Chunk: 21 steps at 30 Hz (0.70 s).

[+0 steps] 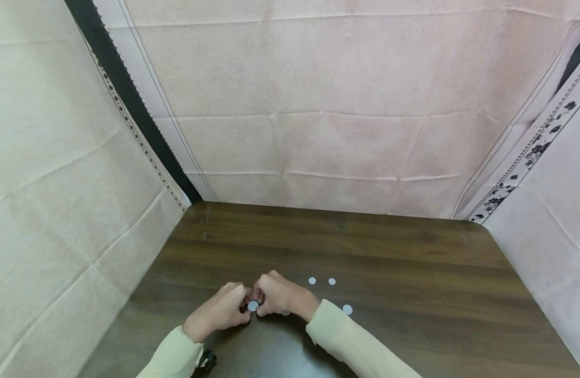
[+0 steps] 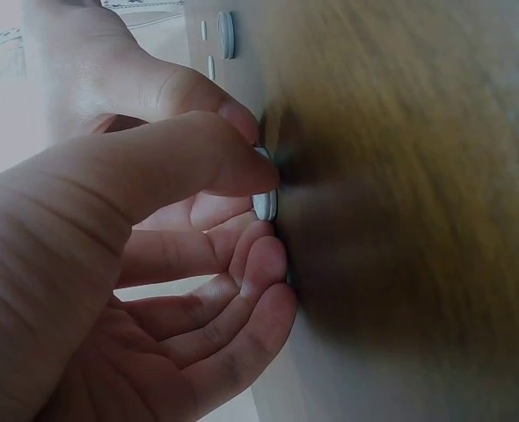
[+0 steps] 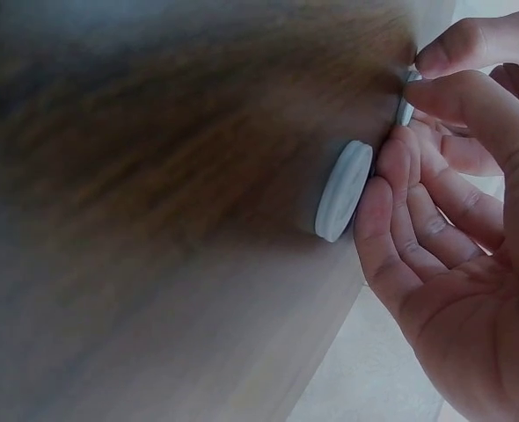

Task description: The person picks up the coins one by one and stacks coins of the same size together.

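"Where's the white disc (image 1: pixel 252 306)?"
"Between the left hand (image 1: pixel 222 308) and the right hand (image 1: pixel 279 295), down by the table (image 1: pixel 413 278)."
"What's each hand doing?"
"Pinching its edge with bent fingers, one from each side."
"Why?"
"Maybe so it can't slip. Two small discs (image 1: pixel 312 281) lie farther off, maybe for room."

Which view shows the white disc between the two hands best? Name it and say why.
The head view: the white disc shows its round top there, nearly whole. The left wrist view shows it side-on, partly covered; the right wrist view shows only a narrow strip, also partly covered.
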Each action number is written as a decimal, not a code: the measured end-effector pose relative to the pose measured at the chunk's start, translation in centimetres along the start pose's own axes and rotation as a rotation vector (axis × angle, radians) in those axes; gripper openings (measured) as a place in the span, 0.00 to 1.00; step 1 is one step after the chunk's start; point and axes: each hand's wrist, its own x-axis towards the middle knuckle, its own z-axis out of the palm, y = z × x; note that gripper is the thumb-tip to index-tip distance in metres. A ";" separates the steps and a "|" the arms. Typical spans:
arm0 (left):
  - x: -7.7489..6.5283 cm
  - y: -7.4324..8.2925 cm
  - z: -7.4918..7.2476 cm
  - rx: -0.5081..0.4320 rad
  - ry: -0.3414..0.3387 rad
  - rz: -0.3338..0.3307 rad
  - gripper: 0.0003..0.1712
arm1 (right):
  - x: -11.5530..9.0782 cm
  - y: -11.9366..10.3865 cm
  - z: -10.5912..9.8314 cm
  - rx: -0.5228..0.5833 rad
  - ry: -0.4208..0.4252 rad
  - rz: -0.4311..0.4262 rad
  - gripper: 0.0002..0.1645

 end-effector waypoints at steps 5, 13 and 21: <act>-0.1 -0.1 0.0 0.005 -0.001 0.004 0.11 | 0.0 0.0 0.0 -0.011 -0.002 -0.012 0.09; -0.1 -0.3 0.0 -0.005 0.007 0.022 0.10 | -0.5 0.2 -0.6 0.005 0.000 -0.033 0.09; 0.0 -0.2 0.0 -0.011 -0.005 0.007 0.08 | -1.6 1.1 -1.9 -0.028 0.010 -0.019 0.09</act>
